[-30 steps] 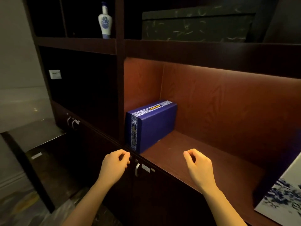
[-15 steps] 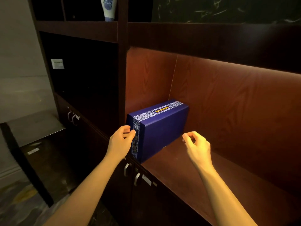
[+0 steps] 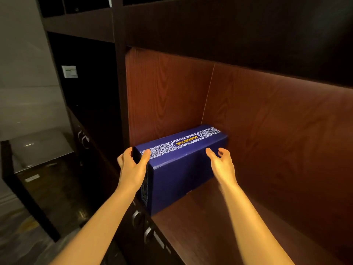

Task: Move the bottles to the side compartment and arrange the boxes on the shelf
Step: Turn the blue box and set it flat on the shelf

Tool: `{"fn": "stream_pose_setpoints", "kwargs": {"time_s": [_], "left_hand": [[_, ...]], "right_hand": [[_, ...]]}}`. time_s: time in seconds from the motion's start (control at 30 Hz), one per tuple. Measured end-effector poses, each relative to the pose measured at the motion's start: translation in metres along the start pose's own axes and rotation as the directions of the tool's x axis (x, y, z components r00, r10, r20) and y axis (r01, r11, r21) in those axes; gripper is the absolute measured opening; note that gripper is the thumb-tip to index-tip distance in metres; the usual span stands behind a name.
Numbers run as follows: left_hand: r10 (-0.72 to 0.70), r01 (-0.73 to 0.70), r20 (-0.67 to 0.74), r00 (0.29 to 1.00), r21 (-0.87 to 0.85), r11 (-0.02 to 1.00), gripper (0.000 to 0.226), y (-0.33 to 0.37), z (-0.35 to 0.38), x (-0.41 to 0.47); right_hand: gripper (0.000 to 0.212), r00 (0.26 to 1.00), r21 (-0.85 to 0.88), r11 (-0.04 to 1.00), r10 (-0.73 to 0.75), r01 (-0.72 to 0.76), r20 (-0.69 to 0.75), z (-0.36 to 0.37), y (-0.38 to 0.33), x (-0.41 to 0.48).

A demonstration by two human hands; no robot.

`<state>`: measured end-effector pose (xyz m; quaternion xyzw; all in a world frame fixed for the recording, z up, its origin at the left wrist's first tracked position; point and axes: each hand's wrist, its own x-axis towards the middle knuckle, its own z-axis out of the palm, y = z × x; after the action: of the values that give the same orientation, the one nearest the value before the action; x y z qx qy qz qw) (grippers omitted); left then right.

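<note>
A dark blue box (image 3: 183, 169) with a white patterned band and yellow lettering lies on the lit wooden shelf (image 3: 210, 226), pushed against the compartment's left wall. My left hand (image 3: 133, 165) grips the box's near left corner, thumb on top, fingers round the end face. My right hand (image 3: 221, 165) hovers in front of the box's long right side with fingers spread; whether it touches the box I cannot tell. No bottle is in view.
A dark side compartment (image 3: 91, 88) lies to the left with a white tag (image 3: 70, 71) on it. Cabinet doors with metal handles (image 3: 137, 219) sit below the shelf. A dark glass-topped table (image 3: 38, 150) stands at the left.
Both hands rose from the shelf's front edge to the box. My left hand closed round its near corner and my right came alongside its right face. The view moved closer and lower.
</note>
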<state>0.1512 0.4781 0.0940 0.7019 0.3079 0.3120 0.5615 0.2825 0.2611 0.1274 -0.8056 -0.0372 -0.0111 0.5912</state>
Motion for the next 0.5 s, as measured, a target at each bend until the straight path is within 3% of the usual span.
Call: {"fn": "stream_pose_setpoints", "kwargs": {"time_s": [0.23,0.5], "left_hand": [[0.017,-0.014,-0.046,0.999,0.057,0.998,0.082,-0.004,0.011,0.0],[0.064,-0.059,-0.039,0.997,0.112,0.992,0.088,0.0,0.012,-0.001]], "right_hand": [[0.111,0.977,0.193,0.958,0.203,-0.211,0.061,0.037,0.0,0.046],[0.117,0.977,0.145,0.968,0.196,-0.207,0.084,0.048,0.015,0.062]]}}
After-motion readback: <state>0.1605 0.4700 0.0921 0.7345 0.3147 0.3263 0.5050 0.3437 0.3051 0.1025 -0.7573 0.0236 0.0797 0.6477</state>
